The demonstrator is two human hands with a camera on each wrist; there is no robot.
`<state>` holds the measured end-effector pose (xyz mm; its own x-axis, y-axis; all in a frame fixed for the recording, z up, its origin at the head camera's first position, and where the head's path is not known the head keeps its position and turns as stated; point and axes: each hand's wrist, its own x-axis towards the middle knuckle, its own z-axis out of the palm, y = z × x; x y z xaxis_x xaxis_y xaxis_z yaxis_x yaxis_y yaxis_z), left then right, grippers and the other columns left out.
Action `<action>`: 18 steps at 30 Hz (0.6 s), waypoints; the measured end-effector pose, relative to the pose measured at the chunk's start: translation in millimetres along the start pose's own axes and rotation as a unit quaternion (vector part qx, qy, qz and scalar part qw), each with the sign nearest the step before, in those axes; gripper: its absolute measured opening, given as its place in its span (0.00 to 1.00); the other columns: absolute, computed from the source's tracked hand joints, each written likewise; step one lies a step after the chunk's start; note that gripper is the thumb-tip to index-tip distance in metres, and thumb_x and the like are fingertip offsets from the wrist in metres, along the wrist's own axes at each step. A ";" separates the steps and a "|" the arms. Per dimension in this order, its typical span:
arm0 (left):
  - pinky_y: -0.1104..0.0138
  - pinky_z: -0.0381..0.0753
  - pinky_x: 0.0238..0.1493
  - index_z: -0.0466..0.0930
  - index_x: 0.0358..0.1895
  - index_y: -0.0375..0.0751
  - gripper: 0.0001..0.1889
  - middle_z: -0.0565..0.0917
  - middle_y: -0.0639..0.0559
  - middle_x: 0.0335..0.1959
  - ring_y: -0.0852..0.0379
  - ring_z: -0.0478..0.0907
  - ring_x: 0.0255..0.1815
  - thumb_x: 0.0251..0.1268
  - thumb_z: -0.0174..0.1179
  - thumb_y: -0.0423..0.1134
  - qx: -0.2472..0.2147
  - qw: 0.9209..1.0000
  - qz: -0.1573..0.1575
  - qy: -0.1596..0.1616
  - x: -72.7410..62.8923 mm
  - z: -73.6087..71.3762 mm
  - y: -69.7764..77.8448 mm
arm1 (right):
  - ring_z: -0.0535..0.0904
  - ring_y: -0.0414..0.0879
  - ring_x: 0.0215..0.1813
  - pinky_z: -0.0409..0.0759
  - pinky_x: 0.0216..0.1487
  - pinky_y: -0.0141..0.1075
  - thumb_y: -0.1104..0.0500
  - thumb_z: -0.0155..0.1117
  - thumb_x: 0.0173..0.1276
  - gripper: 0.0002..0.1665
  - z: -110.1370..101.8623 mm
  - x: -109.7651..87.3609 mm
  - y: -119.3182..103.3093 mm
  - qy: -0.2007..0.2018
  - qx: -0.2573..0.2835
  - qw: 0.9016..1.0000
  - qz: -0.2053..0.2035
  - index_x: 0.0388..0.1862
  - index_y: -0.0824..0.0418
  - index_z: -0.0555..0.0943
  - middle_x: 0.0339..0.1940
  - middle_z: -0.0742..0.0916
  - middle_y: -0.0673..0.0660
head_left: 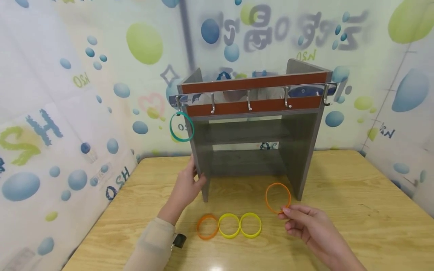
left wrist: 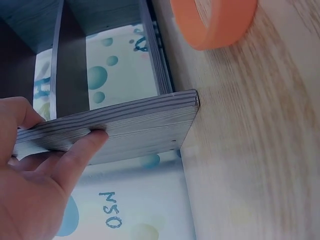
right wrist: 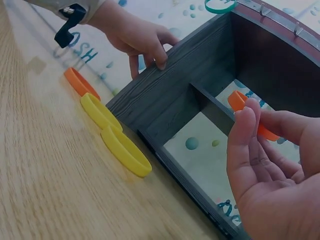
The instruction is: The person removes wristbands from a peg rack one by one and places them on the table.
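Note:
My left hand [head_left: 188,184] grips the left side panel of a grey wooden shelf [head_left: 247,131] low down, thumb on the front edge and fingers on the outer face. In front of the shelf's right side, my right hand [head_left: 312,226] pinches an orange silicone wristband [head_left: 278,184] at its lower edge, held up between thumb and fingertips. A teal wristband [head_left: 171,130] hangs from the leftmost hook of the metal hook rail [head_left: 234,98]. On the table lie another orange wristband [head_left: 198,229] and two yellow wristbands, the middle one [head_left: 219,227] and the right one [head_left: 260,226], side by side.
The shelf stands upright on a light wooden table [head_left: 352,188], near its back edge. Several silver hooks line the rail across a red-brown board [head_left: 251,82]. Behind and beside the table hangs a patterned white sheet [head_left: 112,86]. My left wrist wears a black strap piece [head_left: 179,241].

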<state>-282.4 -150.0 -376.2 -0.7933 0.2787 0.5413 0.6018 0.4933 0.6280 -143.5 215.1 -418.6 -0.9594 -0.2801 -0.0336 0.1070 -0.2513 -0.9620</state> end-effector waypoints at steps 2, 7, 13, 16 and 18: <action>0.48 0.84 0.69 0.48 0.88 0.54 0.48 0.78 0.31 0.72 0.40 0.77 0.74 0.69 0.59 0.24 -0.001 1.000 0.001 -0.005 1.5 -1.0 0.3 | 0.87 0.35 0.39 0.91 0.47 0.28 0.62 0.54 0.85 0.16 -1.6 0.2 -0.6 0.000 0.000 1.000 0.003 0.51 0.52 0.90 0.46 0.93 0.47; 0.47 0.83 0.69 0.48 0.88 0.55 0.48 0.77 0.32 0.74 0.40 0.76 0.75 0.70 0.59 0.25 -0.016 1.000 -0.009 -0.012 3.1 -4.6 0.0 | 0.88 0.35 0.38 0.91 0.45 0.28 0.60 0.60 0.82 0.10 -0.9 4.3 -1.8 0.022 -0.022 0.999 0.037 0.51 0.57 0.89 0.43 0.93 0.47; 0.46 0.83 0.69 0.50 0.88 0.51 0.46 0.77 0.32 0.74 0.38 0.76 0.74 0.70 0.59 0.24 -0.023 0.999 -0.017 -0.015 2.0 -5.7 -0.1 | 0.89 0.36 0.36 0.92 0.43 0.29 0.58 0.64 0.80 0.14 -3.5 9.2 3.6 0.012 -0.048 0.996 0.068 0.54 0.66 0.86 0.41 0.93 0.48; 0.47 0.83 0.69 0.51 0.88 0.51 0.46 0.76 0.33 0.75 0.38 0.77 0.74 0.70 0.59 0.24 -0.022 0.999 -0.020 -0.017 2.0 -4.7 0.5 | 0.89 0.36 0.36 0.92 0.43 0.29 0.57 0.63 0.80 0.15 -7.2 9.9 7.3 -0.001 -0.060 0.995 0.074 0.54 0.67 0.86 0.41 0.93 0.48; 0.47 0.83 0.69 0.52 0.88 0.51 0.45 0.76 0.34 0.75 0.38 0.77 0.74 0.71 0.59 0.24 -0.022 0.999 -0.021 -0.018 2.3 -4.0 0.9 | 0.88 0.37 0.36 0.92 0.44 0.29 0.57 0.63 0.80 0.15 -9.4 9.9 9.2 -0.004 -0.071 0.994 0.078 0.54 0.68 0.86 0.40 0.93 0.48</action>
<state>-283.3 -152.1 -372.1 -0.8198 0.2879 0.4950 0.5714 0.4687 0.6737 -154.5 218.7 -430.3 -0.9316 -0.3137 -0.1838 0.2159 -0.0708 -0.9738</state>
